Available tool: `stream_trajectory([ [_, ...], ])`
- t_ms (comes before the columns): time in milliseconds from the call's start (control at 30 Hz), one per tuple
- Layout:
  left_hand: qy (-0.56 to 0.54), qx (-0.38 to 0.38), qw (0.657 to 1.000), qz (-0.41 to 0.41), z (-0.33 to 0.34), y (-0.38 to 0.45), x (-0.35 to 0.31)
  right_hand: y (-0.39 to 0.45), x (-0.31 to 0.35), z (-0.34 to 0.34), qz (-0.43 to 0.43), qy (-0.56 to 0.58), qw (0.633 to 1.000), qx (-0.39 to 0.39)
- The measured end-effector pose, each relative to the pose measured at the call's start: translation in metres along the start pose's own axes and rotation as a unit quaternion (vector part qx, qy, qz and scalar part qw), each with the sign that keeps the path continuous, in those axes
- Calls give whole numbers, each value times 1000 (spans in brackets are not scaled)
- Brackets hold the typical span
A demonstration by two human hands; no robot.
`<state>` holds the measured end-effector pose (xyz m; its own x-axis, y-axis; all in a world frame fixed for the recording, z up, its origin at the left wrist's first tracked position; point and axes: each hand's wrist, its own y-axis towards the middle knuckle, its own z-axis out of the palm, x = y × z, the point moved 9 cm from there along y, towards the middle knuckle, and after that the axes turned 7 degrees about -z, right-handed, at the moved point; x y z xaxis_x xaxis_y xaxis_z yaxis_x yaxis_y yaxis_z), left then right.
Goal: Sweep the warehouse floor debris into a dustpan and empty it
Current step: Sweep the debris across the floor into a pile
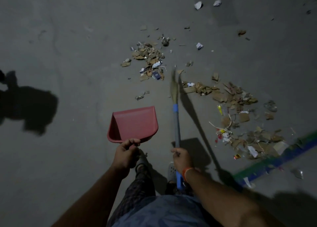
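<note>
Matt red plastic dustpan (135,123); straw-bristle broom (174,89); rough concrete floor (68,38).

The dustpan (135,123) is red plastic, empty, raised off the floor with its open mouth facing away. The broom (175,106) has a grey shaft with blue bands and a straw-coloured brush; it points forward, its blurred tip between two heaps of debris. The far heap (149,62) is brown cardboard scraps, paper bits and small wrappers. The near heap (240,117) spreads wider on the right: cardboard, crumpled paper, yellow and red wrappers, thin strings. Loose white paper wads (199,5) lie well beyond.
</note>
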<state>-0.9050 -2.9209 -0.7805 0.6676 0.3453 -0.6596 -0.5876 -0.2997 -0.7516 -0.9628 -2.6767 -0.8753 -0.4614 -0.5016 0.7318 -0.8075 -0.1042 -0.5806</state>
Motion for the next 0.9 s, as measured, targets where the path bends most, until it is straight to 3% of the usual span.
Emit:
stream_trajectory([
  [200,-16,13,1000,8,-38,26,-37,25,56,76,-14,-76,990,116],
  [333,-13,18,1000,14,-67,52,-69,44,89,110,5,-70,987,141],
  [467,-14,31,999,14,-86,73,-96,65,91,108,75,-16,994,72],
  [667,0,51,999,17,-109,92,-121,102,96,70,160,70,977,-120],
  [767,-1,62,998,17,-119,101,-130,101,124,66,149,90,971,-167],
  [900,-18,66,997,20,-131,111,-142,95,149,81,81,29,977,-196],
])
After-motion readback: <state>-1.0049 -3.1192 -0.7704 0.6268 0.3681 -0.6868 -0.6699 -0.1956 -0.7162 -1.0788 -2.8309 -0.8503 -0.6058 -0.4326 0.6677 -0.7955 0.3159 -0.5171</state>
